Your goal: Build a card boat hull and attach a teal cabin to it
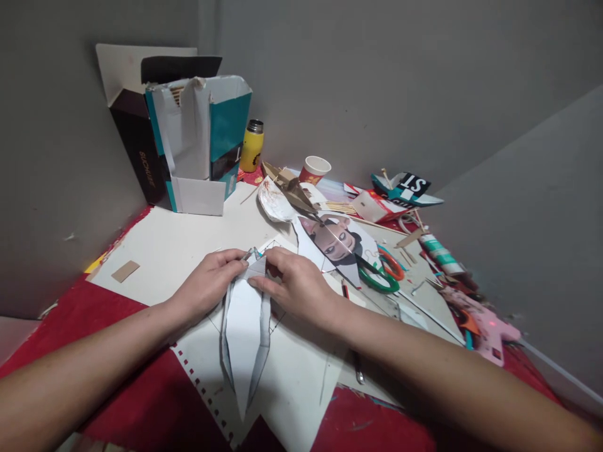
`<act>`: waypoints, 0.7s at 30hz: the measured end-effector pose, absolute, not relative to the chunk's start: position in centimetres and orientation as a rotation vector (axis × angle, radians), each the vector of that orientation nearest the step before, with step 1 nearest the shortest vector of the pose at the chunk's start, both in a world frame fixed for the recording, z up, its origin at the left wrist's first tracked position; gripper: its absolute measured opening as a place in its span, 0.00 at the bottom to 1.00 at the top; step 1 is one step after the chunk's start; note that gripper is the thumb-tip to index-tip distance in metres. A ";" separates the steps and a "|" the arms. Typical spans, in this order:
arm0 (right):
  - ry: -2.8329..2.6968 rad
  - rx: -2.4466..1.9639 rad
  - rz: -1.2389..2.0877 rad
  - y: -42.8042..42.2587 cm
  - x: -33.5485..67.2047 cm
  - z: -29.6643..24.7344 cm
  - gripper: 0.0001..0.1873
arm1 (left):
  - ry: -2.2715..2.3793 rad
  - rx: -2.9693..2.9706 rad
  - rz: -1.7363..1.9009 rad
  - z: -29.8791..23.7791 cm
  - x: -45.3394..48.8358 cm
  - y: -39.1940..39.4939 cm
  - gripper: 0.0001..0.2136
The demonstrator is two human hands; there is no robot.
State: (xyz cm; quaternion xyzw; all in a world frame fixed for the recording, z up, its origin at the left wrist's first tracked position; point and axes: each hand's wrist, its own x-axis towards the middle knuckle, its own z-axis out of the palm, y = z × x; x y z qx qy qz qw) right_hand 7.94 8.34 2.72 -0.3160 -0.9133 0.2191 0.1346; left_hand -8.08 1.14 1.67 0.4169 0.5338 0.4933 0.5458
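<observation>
A long pointed shape of folded white card [245,339] stands on the white sheets [179,245] in the middle of the table, its tip toward me. My left hand [210,284] pinches its far end from the left. My right hand [294,282] presses the same end from the right with closed fingers. Both hands meet at the top of the card.
Torn teal and black boxes [188,138] stand at the back left beside a yellow flask [252,145]. A paper cup [315,169], green and orange scissors [381,271], a printed picture [336,242], a pink glue gun [485,326] and scraps crowd the right. A red cloth [141,402] covers the table.
</observation>
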 end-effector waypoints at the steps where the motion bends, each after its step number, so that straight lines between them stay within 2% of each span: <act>1: -2.680 -0.910 0.616 8.4 8.0 3.0 0.10 | 1.271 0.990 1.176 1.7 -8.1 1.1 0.11; 7: -2.843 -0.832 0.553 9.0 8.1 4.7 0.10 | 1.250 1.033 1.139 1.6 -8.0 1.0 0.12; 13: -2.828 -0.837 0.493 9.3 7.7 4.3 0.09 | 1.252 1.132 1.156 1.2 -8.1 1.0 0.12; 21: -2.620 -0.812 0.564 9.3 7.5 3.0 0.16 | 1.270 1.004 1.169 1.6 -8.1 1.1 0.13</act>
